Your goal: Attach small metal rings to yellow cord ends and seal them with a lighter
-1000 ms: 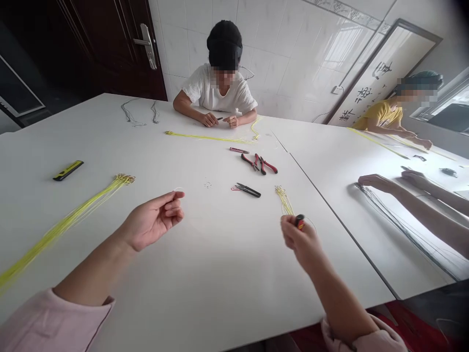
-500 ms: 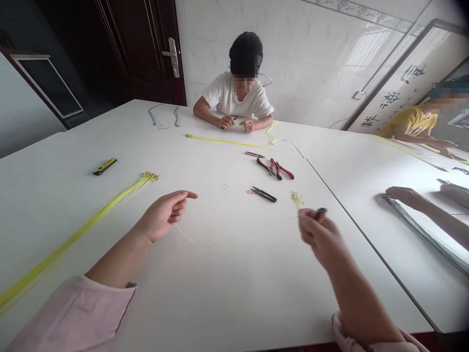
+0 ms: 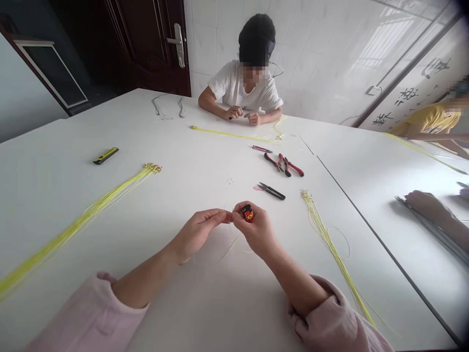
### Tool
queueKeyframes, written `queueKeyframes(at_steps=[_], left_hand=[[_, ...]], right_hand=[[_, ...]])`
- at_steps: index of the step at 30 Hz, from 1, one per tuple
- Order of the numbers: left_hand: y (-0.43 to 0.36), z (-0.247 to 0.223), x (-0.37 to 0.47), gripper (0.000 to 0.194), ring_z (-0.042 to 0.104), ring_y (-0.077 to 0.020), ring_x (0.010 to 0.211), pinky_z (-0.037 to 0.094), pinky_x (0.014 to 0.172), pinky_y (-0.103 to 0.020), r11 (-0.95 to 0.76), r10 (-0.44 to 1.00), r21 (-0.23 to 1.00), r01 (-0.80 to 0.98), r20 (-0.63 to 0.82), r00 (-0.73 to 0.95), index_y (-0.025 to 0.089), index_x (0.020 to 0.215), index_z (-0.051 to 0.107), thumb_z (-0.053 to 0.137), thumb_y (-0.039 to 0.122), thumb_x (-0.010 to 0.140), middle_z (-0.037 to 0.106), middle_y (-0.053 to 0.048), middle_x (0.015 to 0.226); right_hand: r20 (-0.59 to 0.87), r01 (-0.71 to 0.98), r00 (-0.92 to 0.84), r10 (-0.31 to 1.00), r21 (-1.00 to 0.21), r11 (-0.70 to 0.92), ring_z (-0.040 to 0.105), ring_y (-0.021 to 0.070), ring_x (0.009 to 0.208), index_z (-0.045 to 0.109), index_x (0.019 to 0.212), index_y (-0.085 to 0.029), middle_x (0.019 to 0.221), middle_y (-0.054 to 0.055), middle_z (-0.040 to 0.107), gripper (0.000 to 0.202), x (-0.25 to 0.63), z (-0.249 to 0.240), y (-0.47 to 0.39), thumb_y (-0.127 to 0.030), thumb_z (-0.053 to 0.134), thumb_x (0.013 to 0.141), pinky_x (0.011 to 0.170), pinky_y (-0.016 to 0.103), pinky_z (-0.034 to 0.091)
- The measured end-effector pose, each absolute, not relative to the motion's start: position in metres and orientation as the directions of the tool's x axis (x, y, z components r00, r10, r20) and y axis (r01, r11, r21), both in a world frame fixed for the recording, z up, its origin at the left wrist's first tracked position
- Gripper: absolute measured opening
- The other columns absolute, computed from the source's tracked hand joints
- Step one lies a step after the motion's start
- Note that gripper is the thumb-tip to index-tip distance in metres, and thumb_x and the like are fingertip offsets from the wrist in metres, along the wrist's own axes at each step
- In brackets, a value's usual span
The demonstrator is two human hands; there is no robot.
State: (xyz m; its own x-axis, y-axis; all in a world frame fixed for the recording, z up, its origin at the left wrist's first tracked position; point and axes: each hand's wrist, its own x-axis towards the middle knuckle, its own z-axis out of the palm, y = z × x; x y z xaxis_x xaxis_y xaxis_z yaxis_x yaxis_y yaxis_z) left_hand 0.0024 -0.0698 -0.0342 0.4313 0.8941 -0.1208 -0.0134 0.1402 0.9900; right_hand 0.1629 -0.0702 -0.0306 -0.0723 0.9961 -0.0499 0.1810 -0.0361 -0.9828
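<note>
My left hand (image 3: 200,232) is closed in a pinch on a thin yellow cord (image 3: 230,248), whose ends hang below my fingers. The fingertips of my right hand (image 3: 256,232) meet it at the same spot, over the near middle of the table. Tucked in my right fist is a small red lighter (image 3: 248,213) with a black end facing up. Whether the right fingertips also grip the cord, I cannot make out. To the right lies a bundle of yellow cords (image 3: 331,247) with metal clasps at its far end. Another yellow cord bundle (image 3: 93,215) stretches along the left.
Beyond my hands lie black thread snips (image 3: 271,190), two red-handled pliers (image 3: 283,164), a red pen-like tool (image 3: 262,148) and a yellow-black cutter (image 3: 106,155). A co-worker in white (image 3: 252,88) sits opposite. Another person's hand (image 3: 427,205) rests on grey cords at right. A seam (image 3: 366,222) crosses the white table.
My right hand has moved left from the right-hand bundle, carrying the lighter, and now meets my left hand. My left hand has shifted right and slightly down. The view has turned a little.
</note>
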Motion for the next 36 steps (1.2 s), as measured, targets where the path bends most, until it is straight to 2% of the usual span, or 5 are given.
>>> queueKeyframes(at_steps=[6,10,15,21,36], left_hand=[[-0.071,-0.042,0.002,0.033,0.056,-0.0199,0.095,0.041,0.095,-0.037,0.263,0.868,0.961,-0.085,-0.198,0.455,0.018,0.091,0.068,0.043,0.041,0.092,0.064,-0.006,0.092],[-0.070,-0.044,0.000,0.031,0.046,-0.0124,0.069,0.045,0.072,-0.029,0.347,0.863,0.933,-0.099,-0.276,0.424,0.018,0.076,0.059,0.045,0.041,0.091,0.043,0.001,0.069],[-0.073,-0.040,-0.003,0.034,0.022,-0.0096,0.056,0.023,0.048,-0.023,0.321,0.877,0.947,0.028,-0.308,0.368,0.018,0.068,0.045,0.045,0.043,0.090,0.025,0.004,0.064],[-0.074,-0.033,-0.004,0.036,0.022,-0.0103,0.052,0.020,0.048,-0.025,0.201,0.904,0.946,0.255,-0.279,0.325,0.020,0.074,0.054,0.043,0.051,0.089,0.026,0.005,0.057],[-0.073,-0.038,-0.007,0.034,0.033,-0.0113,0.055,0.029,0.050,-0.024,0.053,0.956,0.922,0.384,-0.159,0.249,0.021,0.082,0.060,0.040,0.047,0.090,0.049,0.001,0.069]], right_hand=[[-0.074,0.156,-0.121,0.990,-0.986,-0.055,0.040,0.0099,0.053,0.053,0.074,-0.020,0.057,-0.004,0.048,0.007,0.161,-0.048,-0.069,-0.026,0.055,0.076,0.050,0.023,0.033],[-0.098,0.120,-0.167,0.981,-0.990,-0.078,0.031,0.0088,0.050,0.052,0.074,-0.020,0.054,-0.006,0.040,0.008,0.161,-0.049,-0.070,-0.026,0.057,0.077,0.048,0.023,0.028],[-0.136,0.081,-0.197,0.971,-0.989,-0.123,0.025,0.0084,0.051,0.051,0.074,-0.020,0.055,-0.007,0.032,0.014,0.160,-0.049,-0.072,-0.031,0.058,0.079,0.048,0.023,0.024],[-0.105,0.059,-0.220,0.970,-0.994,-0.095,0.033,0.0083,0.055,0.052,0.076,-0.019,0.065,-0.003,0.048,0.008,0.160,-0.048,-0.072,-0.025,0.055,0.081,0.052,0.023,0.029],[-0.197,0.187,-0.214,0.957,-0.970,-0.157,0.028,0.0081,0.053,0.054,0.070,-0.018,0.059,-0.004,0.038,0.015,0.165,-0.039,-0.071,-0.031,0.058,0.077,0.047,0.023,0.023]])
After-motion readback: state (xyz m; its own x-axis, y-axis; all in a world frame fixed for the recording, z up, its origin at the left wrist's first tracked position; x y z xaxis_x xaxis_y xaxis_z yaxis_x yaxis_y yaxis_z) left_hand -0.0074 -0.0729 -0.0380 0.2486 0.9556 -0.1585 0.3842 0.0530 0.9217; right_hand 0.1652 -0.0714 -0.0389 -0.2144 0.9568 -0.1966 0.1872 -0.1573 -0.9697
